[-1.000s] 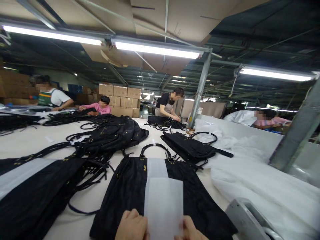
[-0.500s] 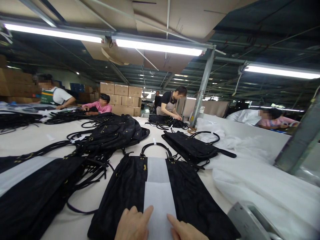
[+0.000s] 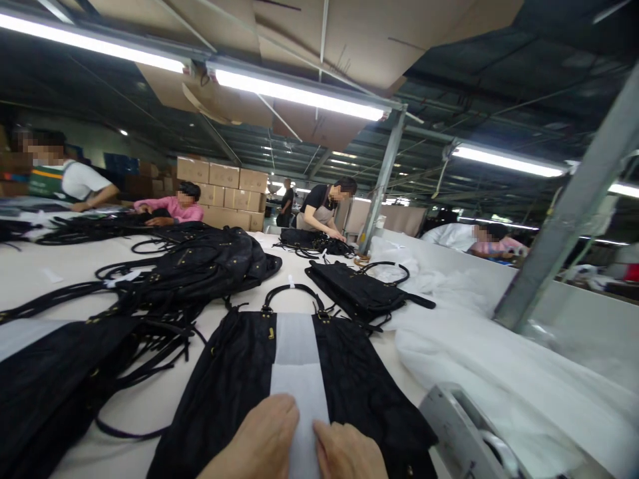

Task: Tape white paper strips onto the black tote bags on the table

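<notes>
A black handbag [image 3: 362, 372] lies flat in front of me, its looped handle pointing away. Down its middle runs a white wrapping strip [image 3: 298, 386], with an overlapping edge partway along. My left hand [image 3: 262, 436] is closed at the strip's left edge, fingers curled under. At the right edge, my right hand [image 3: 349, 452] is also closed, its fingertips bent against the strip. The fingertips of both hands are partly hidden.
Another black bag [image 3: 64, 399] with white wrapping lies left. More black bags [image 3: 214, 263] lie beyond, one [image 3: 359, 289] behind the handle. At right are a grey metal tape dispenser-like device [image 3: 456, 426], white sheeting [image 3: 474, 359] and a post [image 3: 559, 219]. Co-workers [image 3: 324, 209] stand across the table.
Both hands have gone from outstretched index fingers to curled fingers at the strip's edges. The view has turned slightly right, so the scene sits further left.
</notes>
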Demonstrator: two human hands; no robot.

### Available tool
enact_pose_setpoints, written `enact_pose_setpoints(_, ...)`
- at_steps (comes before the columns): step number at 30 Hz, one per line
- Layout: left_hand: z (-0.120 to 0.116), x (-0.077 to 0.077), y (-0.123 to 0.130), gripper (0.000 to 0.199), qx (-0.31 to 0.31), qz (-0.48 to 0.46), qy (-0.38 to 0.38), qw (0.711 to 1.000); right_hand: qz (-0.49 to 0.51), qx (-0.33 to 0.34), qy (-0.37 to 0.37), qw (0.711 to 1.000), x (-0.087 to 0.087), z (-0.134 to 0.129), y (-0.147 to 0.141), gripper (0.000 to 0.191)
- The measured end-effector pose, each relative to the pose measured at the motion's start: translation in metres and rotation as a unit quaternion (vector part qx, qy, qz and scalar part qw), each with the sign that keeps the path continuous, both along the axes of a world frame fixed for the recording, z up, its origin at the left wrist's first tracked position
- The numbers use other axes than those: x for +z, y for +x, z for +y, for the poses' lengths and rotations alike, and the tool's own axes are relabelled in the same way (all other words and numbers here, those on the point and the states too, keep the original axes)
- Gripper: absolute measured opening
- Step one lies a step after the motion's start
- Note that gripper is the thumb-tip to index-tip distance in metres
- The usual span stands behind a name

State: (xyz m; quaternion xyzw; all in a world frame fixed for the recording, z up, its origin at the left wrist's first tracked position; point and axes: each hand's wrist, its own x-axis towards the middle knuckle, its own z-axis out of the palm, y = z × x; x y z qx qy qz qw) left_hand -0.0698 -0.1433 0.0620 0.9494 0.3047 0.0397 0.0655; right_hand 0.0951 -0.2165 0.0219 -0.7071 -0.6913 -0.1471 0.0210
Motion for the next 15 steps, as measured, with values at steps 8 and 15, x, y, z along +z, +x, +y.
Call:
enact_pose_setpoints(8,0.023,-0.036,0.016,0.045,-0.030,-0.053,0.074,0.995,0.179,-0.036,0.043,0.982,0.085,-0.038,0.046,0.010)
enact_pose_setpoints(15,0.018,-0.011,0.021,0.049,-0.026,-0.023,0.011,0.999,0.313,-0.264,0.058,0.910,0.123,-0.136,0.203,0.039)
